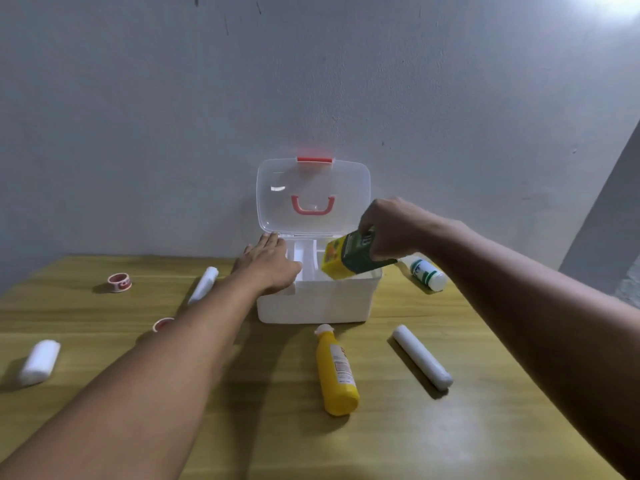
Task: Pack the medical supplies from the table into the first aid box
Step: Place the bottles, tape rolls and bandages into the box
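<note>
The white first aid box (317,304) stands at the table's far middle, its clear lid (313,195) raised against the wall. My right hand (391,228) grips a green and yellow carton (353,258), tilted over the box's right side. My left hand (268,263) lies flat, fingers together, on the box's left rim. A yellow bottle (337,372) and a white roll (422,356) lie in front of the box. A white and green bottle (428,274) lies to its right.
Left of the box lie a white tube (203,285), a red and white tape roll (120,283), a second tape roll (162,323) partly behind my left forearm, and a white bandage roll (40,362). The wall stands right behind the box.
</note>
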Motion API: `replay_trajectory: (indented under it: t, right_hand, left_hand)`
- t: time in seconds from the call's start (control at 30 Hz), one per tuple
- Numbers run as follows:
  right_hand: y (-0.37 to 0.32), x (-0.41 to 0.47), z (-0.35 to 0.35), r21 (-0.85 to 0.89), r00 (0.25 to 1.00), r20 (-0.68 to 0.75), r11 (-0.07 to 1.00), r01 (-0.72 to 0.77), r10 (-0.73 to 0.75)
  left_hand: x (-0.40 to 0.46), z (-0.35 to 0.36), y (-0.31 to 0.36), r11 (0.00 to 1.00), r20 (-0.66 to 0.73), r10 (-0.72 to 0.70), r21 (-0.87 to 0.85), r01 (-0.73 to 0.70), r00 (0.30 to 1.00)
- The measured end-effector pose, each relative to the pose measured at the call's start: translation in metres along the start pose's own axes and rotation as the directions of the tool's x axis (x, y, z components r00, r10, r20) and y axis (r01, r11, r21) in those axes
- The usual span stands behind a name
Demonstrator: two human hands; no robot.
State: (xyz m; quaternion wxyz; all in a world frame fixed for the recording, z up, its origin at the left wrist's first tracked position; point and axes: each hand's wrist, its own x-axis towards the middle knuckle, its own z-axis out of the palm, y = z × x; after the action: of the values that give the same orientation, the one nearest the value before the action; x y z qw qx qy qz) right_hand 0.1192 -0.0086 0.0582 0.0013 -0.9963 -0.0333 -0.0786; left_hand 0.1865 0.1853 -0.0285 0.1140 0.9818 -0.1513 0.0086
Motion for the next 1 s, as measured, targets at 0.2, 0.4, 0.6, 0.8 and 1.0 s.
replay_trajectory:
  t: [0.2, 0.4, 0.6, 0.8, 1.0]
  right_hand:
    - [-0.016, 0.036, 0.033, 0.054, 0.987, 0.143, 0.996, 0.07, -0.077]
    - [-0.012, 0.053, 0.075, 0.132, 0.987, 0.146, 0.99, 0.041, -0.06]
    - [-0.013, 0.055, 0.082, 0.178, 0.996, 0.089, 0.984, 0.0, -0.016]
    - [-0.012, 0.054, 0.083, 0.237, 0.996, 0.06, 0.97, 0.046, -0.062]
    - [0.015, 0.03, 0.052, 0.268, 0.988, -0.156, 0.961, 0.062, -0.02]
  left_hand:
    - [0.001, 0.003, -0.001, 1.0, -0.017, 0.015, 0.004, -0.015, 1.0]
    - [0.002, 0.005, -0.002, 1.0, -0.022, 0.016, 0.004, -0.016, 1.0]
    - [0.003, 0.005, -0.003, 1.0, -0.022, 0.024, 0.019, -0.024, 0.999]
    - [0.002, 0.005, -0.002, 1.0, -0.02, 0.018, 0.02, -0.017, 1.0]
    - [0.005, -0.002, 0.004, 0.99, -0.028, 0.04, 0.133, -0.036, 0.999]
